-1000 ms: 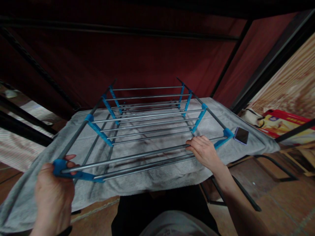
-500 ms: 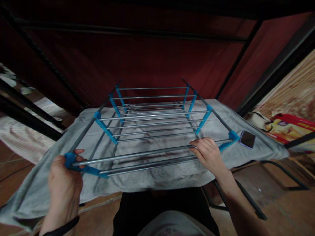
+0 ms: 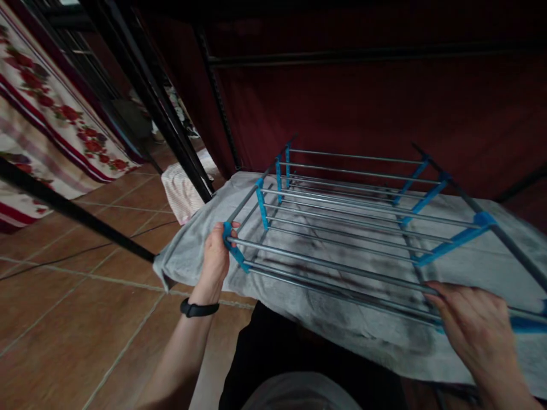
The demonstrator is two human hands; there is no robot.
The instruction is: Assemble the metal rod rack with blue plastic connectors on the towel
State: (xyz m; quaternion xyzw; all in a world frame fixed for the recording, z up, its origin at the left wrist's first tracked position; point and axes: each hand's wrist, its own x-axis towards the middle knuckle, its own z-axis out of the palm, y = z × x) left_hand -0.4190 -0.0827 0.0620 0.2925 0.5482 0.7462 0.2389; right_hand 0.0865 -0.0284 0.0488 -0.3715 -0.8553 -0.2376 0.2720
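Note:
A shoe rack (image 3: pixel 342 265) of grey metal tubes and blue plastic connectors lies on a surface covered with a grey blanket (image 3: pixel 427 353). My left hand (image 3: pixel 216 250), with a black band on its wrist, wraps around the blue connector (image 3: pixel 229 236) at the rack's near left corner. My right hand (image 3: pixel 474 313) grips the near top tube (image 3: pixel 325 262) towards its right end. The rack's near right connector (image 3: pixel 527 324) is partly behind that hand and cut off by the view's edge.
Dark red cloth (image 3: pixel 363 108) hangs behind the rack, framed by black metal bars (image 3: pixel 154 97). On the left are a tiled floor (image 3: pixel 115 296) with a dark cable, a flowered curtain (image 3: pixel 68 114) and a striped cloth (image 3: pixel 182 191).
My view has turned left, so the rack appears further right and the flowered curtain has come into sight. The phone on the right has left the view. Both hands keep their grip.

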